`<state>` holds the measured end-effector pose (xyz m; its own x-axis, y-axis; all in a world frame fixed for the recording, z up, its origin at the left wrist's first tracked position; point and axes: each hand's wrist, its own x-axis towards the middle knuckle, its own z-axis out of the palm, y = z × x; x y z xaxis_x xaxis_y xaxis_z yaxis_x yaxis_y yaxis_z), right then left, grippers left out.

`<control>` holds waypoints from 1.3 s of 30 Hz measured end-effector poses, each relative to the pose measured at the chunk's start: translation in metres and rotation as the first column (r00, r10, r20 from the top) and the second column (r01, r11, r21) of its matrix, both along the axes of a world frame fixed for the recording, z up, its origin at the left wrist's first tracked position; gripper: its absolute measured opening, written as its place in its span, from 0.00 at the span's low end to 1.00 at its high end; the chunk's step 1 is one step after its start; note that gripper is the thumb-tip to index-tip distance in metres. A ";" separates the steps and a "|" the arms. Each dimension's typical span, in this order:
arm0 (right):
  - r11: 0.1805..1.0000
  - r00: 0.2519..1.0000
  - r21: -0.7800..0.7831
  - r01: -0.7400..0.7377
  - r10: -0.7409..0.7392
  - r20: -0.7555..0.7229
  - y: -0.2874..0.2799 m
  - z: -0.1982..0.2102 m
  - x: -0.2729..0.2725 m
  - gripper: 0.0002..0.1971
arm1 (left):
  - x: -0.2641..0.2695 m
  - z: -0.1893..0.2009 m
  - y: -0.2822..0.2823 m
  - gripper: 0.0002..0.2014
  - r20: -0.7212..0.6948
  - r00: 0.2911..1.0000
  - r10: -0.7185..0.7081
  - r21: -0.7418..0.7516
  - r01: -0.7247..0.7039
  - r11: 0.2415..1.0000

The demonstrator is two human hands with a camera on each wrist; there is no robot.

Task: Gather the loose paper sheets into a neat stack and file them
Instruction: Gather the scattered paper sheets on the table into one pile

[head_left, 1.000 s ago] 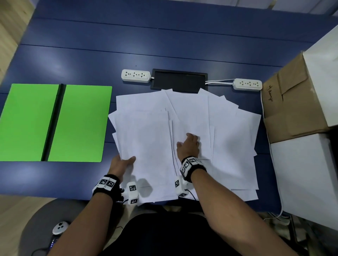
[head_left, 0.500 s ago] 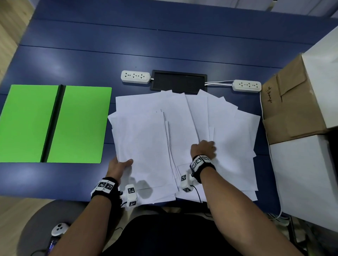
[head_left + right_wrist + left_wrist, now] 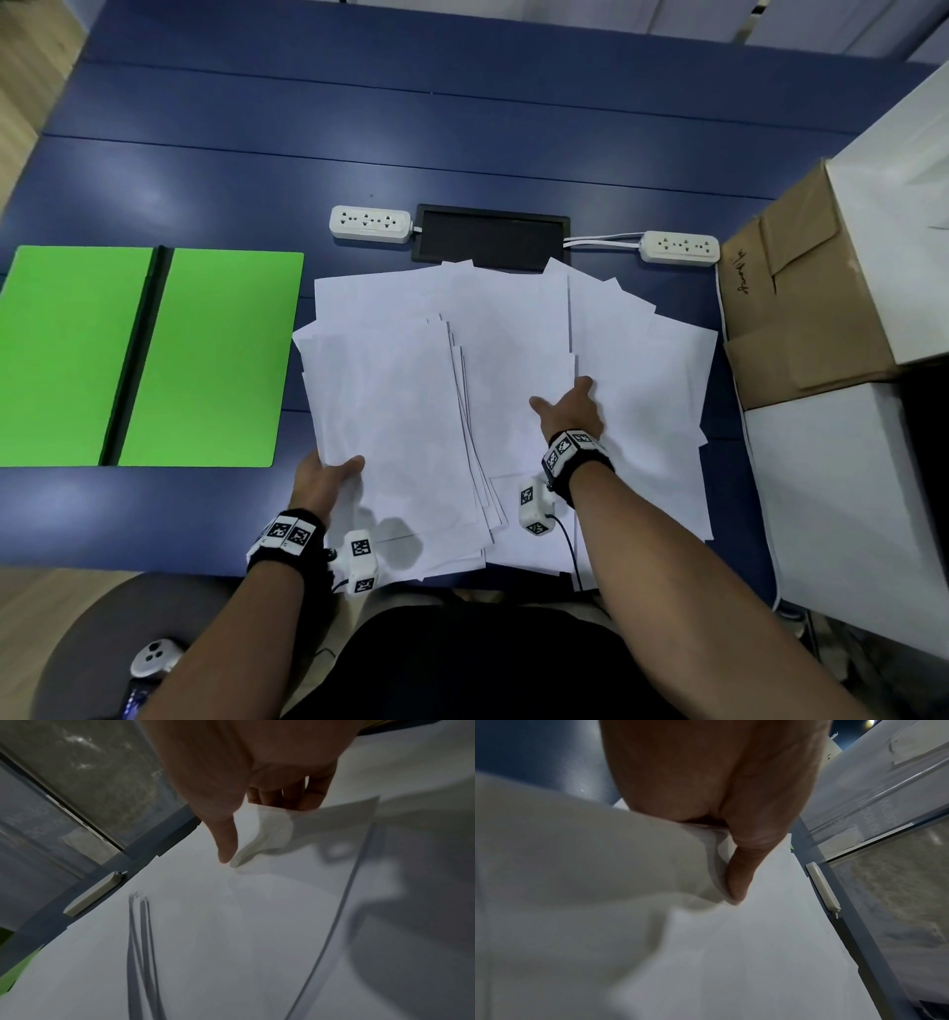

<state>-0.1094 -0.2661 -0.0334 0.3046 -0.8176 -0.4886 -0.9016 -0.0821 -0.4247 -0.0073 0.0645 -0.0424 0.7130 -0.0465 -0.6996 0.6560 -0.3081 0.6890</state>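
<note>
Several white paper sheets [image 3: 642,370] lie fanned across the blue table [image 3: 462,128]. My left hand [image 3: 336,470] grips the near left corner of the gathered pile [image 3: 390,411], thumb on top; the left wrist view shows the thumb [image 3: 739,882] bending the paper. My right hand [image 3: 565,403] is to the right of that pile, on the loose sheets. Its fingers [image 3: 287,797] are tucked behind a lifted sheet edge [image 3: 270,833], with the thumb in front. An open green folder [image 3: 215,360] with a black spine lies flat at the left.
Two white power strips [image 3: 371,223] [image 3: 679,247] flank a black cable hatch [image 3: 490,239] just behind the papers. A cardboard box [image 3: 801,308] and white boxes [image 3: 847,514] stand along the right. A controller [image 3: 154,658] lies on a grey seat at lower left.
My right hand has moved right, from the middle sheets to the loose ones farther right, and a middle sheet has slid left toward the pile. The left hand keeps its hold.
</note>
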 end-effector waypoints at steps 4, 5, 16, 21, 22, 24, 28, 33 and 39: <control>0.998 0.999 0.066 -0.025 0.023 0.038 -0.009 -0.002 -0.006 0.13 | 0.000 -0.004 0.003 0.18 0.005 1.000 0.000 -0.011 0.000 1.000; 0.999 0.999 0.048 -0.010 0.008 0.051 -0.012 -0.001 -0.009 0.07 | 0.000 -0.004 0.003 0.17 0.005 1.000 -0.001 -0.017 0.001 1.000; 0.980 0.995 0.176 0.091 -0.081 -0.064 -0.037 0.003 -0.020 0.29 | 0.001 0.000 -0.001 0.18 0.025 1.000 -0.013 -0.018 0.014 1.000; 0.996 1.000 0.086 0.026 -0.026 0.007 -0.044 0.002 -0.024 0.16 | 0.000 -0.005 0.002 0.17 0.022 1.000 -0.021 0.004 0.021 1.000; 0.999 0.999 0.048 0.020 -0.022 0.042 -0.048 0.006 -0.027 0.14 | 0.000 -0.006 0.001 0.17 0.024 0.999 -0.021 0.009 0.021 1.000; 0.998 0.994 -0.056 0.000 0.006 0.113 -0.057 0.021 -0.034 0.14 | 0.001 -0.008 0.001 0.18 0.029 0.999 -0.014 0.014 0.014 1.000; 0.971 0.969 -0.234 -0.042 0.096 0.226 -0.081 0.069 -0.049 0.10 | 0.001 -0.009 0.001 0.17 0.032 0.999 -0.022 0.000 0.022 1.000; 0.989 0.922 -0.150 -0.006 0.064 0.382 -0.092 0.120 -0.049 0.13 | -0.001 -0.007 0.000 0.16 0.017 0.999 -0.033 -0.030 0.034 0.999; 0.992 0.915 -0.015 -0.122 0.118 0.386 -0.028 0.076 -0.006 0.23 | -0.002 0.001 -0.006 0.15 0.005 1.000 -0.003 -0.071 0.004 0.997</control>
